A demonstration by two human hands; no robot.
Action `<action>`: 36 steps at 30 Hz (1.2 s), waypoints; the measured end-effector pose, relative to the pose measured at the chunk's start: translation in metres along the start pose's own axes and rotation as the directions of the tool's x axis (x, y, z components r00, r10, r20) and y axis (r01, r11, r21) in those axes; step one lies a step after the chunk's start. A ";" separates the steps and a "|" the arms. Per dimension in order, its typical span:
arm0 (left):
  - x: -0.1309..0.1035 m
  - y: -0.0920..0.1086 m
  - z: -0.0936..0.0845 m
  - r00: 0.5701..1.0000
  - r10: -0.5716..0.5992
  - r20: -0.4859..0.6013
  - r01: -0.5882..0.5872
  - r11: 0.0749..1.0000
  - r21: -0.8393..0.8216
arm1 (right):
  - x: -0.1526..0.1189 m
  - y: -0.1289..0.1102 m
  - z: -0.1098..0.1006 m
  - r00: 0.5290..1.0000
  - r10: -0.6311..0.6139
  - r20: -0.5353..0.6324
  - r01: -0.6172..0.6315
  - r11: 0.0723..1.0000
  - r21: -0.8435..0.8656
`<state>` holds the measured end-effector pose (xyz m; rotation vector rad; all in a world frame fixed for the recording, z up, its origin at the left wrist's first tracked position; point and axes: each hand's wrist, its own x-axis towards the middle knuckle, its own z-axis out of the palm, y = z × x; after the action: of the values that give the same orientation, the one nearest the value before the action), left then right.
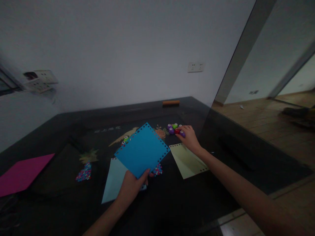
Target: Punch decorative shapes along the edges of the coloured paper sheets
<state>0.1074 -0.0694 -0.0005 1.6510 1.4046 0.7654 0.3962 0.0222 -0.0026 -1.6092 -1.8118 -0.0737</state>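
My left hand (pixel 131 184) is closed on the lower corner of a blue sheet of paper (pixel 142 150), thumb on top. Punched holes run along several of its edges, and it is tilted above the table. My right hand (pixel 190 137) reaches to a cluster of small round eyeball toys, purple (pixel 171 131) and green (pixel 175 126). Its fingers pinch a red eyeball toy (pixel 177 131). Under the right wrist lies a pale yellow punched sheet (pixel 184 162). A pale blue sheet (pixel 111 182) lies partly hidden beneath the left hand and blue sheet.
Small coloured beads (pixel 85 172) lie in a pile at left, with more beads (pixel 157 169) behind the blue sheet. A magenta sheet (pixel 24 173) lies far left. An orange-brown roll (pixel 171 103) rests at the black table's (pixel 197 200) back edge, near the wall.
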 end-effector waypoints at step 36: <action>-0.002 0.005 -0.001 0.974 -0.068 0.214 0.101 0.983 -0.150 | -0.073 -0.054 -0.027 0.762 0.164 0.626 -0.644 0.294 0.707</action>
<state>0.1085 -0.0712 0.0045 1.4910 1.2249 0.6199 0.3591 -0.0649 0.0008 -1.1903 -1.1659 1.4395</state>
